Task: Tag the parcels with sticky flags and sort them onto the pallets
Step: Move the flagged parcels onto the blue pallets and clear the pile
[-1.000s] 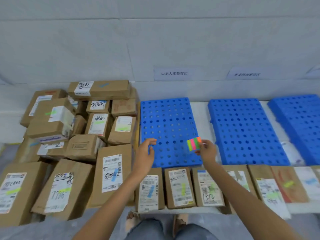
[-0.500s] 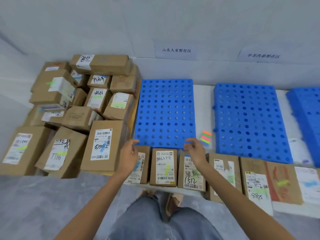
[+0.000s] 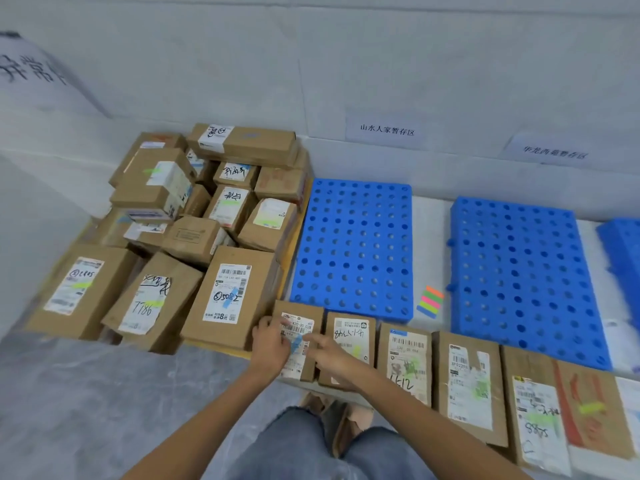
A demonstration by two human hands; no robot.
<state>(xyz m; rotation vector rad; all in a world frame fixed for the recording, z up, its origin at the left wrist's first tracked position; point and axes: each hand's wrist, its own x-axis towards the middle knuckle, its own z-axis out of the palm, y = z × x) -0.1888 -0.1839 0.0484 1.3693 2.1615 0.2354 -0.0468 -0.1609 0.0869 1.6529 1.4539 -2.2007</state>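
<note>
Your left hand [image 3: 272,344] curls round the left edge of the blue-flagged parcel [image 3: 298,344], leftmost in the near row. Your right hand [image 3: 329,353] lies across its right edge (whether it grips, I cannot tell). A one-sided lift may drag the touching neighbour parcel [image 3: 351,337] short of the blue pallet [image 3: 353,251] behind.

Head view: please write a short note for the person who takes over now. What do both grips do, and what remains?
Now: left grip holds the left edge of the blue-flagged parcel, leftmost of the front-row parcels. The right grip rests on its right side; whether it grasps is unclear.
The flag pad lies between the left pallet and the middle pallet.
Done: row parcels that show fully carry flags.
Left: sort them onto the pallets; none lies there yet.
</note>
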